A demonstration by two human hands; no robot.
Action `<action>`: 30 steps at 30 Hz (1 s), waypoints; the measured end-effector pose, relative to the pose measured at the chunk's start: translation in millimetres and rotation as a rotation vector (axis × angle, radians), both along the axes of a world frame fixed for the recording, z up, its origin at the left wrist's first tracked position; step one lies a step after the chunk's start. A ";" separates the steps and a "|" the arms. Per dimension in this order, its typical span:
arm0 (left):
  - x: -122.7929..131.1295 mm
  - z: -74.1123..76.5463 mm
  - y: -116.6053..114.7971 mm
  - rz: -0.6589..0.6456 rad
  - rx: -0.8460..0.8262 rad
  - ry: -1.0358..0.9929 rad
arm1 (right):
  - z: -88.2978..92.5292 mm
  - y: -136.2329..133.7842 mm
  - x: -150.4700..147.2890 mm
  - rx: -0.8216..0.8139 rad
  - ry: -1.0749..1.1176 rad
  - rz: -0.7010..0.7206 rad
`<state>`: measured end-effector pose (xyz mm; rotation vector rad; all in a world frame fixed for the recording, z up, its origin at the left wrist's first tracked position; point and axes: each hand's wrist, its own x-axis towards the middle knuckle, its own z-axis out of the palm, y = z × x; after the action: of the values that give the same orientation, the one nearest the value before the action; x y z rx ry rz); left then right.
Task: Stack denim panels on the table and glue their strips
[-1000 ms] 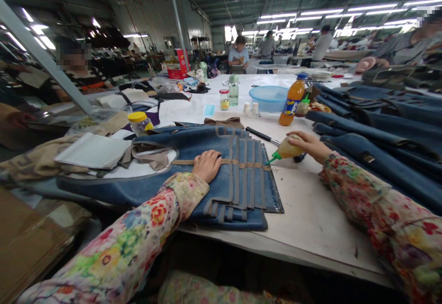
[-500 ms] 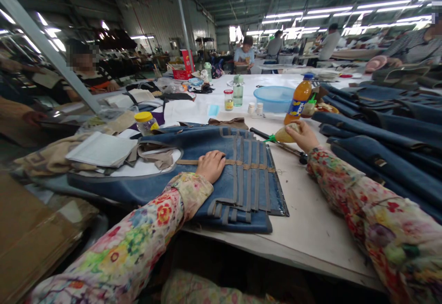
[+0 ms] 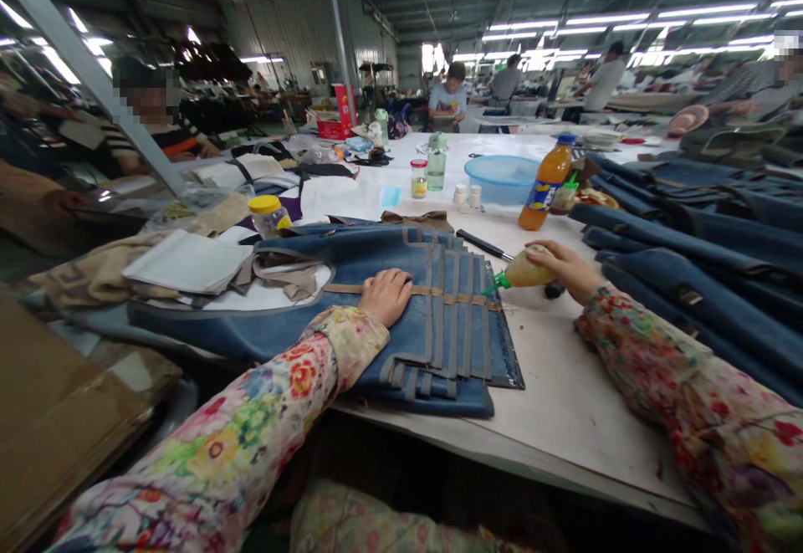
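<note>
Several blue fabric pieces with grey binding lie overlapped on the table, their edges stepped to the right. A brown strip runs across them. My left hand rests palm down on the stack, fingers lying over the cloth, beside the bound edges. In my right hand is a squeeze bottle with a green nozzle, tilted down to the left. Its tip is at the brown strip near the right end of the stack; I cannot tell whether it touches. Behind the bottle lies a hammer-like tool with a black handle, partly covered.
An orange drink bottle and a blue basin stand behind my right hand. More folded blue pieces are heaped at right. A yellow-lidded jar and white sheets are at left. A cardboard box stands lower left. Co-workers sit beyond.
My right hand has brought the squeeze bottle lower, so its nozzle now points down at the brown strip. My left hand stays on the fabric. The view has shifted slightly.
</note>
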<state>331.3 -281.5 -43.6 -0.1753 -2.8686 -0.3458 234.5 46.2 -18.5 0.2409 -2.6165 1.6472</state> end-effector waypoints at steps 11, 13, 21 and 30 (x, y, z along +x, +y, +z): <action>2.7 3.5 2.1 0.011 0.016 -0.017 | -6.2 0.1 -6.8 0.078 0.203 -0.101; 2.3 3.0 2.0 0.010 0.019 -0.018 | -5.4 1.9 1.9 0.048 0.145 -0.052; 1.3 1.7 1.4 0.005 0.009 -0.015 | 4.8 0.7 29.8 -0.016 0.057 -0.003; 1.2 -0.4 0.3 0.003 0.004 0.011 | 8.0 -1.6 47.8 0.085 0.112 0.053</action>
<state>332.5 -281.2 -44.0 -0.1715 -2.8569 -0.3495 282.3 44.6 -10.5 0.3968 -2.6210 1.4917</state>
